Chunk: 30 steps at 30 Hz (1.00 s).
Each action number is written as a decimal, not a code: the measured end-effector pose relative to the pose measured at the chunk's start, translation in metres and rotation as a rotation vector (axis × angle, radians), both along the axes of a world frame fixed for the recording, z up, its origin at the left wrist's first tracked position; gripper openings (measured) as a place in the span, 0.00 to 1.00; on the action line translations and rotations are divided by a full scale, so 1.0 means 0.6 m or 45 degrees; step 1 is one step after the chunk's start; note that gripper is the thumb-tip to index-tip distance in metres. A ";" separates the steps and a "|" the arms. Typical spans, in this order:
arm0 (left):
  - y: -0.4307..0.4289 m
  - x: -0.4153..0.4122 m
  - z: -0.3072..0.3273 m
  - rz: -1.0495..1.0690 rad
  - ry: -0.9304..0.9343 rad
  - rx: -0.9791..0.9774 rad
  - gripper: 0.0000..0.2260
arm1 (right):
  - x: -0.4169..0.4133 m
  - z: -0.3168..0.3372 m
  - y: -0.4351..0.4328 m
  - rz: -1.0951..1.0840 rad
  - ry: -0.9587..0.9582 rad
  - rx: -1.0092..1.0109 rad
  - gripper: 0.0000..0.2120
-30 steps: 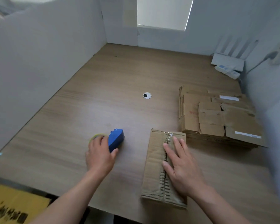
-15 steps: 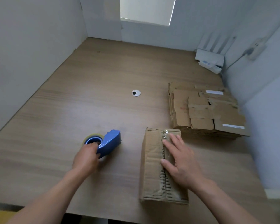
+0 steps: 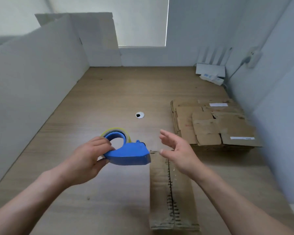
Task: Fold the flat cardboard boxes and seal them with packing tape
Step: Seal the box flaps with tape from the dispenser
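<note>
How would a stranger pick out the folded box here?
On the wooden table, look at the near edge, just beneath the open right hand. The box there is folded up with a centre seam, unlike the flat cardboard stack behind it.

— What is in the left hand [image 3: 87, 158]?
— A blue tape dispenser [image 3: 129, 155], gripped at its roll end and held above the wooden table [image 3: 109, 99].
— And the right hand [image 3: 178, 150]?
— Fingers spread, holding nothing, over the far end of the folded box [image 3: 161, 192], just beside the dispenser's nose.
— Beyond that?
— A stack of flat cardboard [image 3: 214, 126], to the box's right.
</note>
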<state>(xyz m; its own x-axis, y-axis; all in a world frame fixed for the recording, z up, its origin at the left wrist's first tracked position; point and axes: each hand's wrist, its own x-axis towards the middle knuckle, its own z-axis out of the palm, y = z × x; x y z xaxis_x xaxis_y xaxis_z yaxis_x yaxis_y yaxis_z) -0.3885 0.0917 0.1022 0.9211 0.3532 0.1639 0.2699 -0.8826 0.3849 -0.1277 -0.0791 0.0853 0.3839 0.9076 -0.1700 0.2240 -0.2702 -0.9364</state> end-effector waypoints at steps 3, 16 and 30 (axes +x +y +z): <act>-0.007 0.018 0.026 -0.081 -0.011 -0.007 0.10 | 0.005 0.009 0.007 0.034 0.110 0.005 0.36; -0.010 0.069 0.029 0.005 -0.087 -0.237 0.10 | 0.031 -0.005 -0.007 -0.013 0.130 0.144 0.05; 0.041 0.100 0.014 0.517 -0.015 -0.925 0.40 | 0.132 -0.022 -0.023 -0.406 0.192 0.038 0.09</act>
<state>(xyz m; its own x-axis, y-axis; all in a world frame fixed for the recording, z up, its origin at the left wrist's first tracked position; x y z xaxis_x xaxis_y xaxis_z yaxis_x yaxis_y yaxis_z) -0.3283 0.1161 0.1108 0.6989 0.6791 -0.2244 0.5062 -0.2481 0.8260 -0.0484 -0.0929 0.0718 0.6216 0.7514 -0.2213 -0.0087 -0.2759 -0.9611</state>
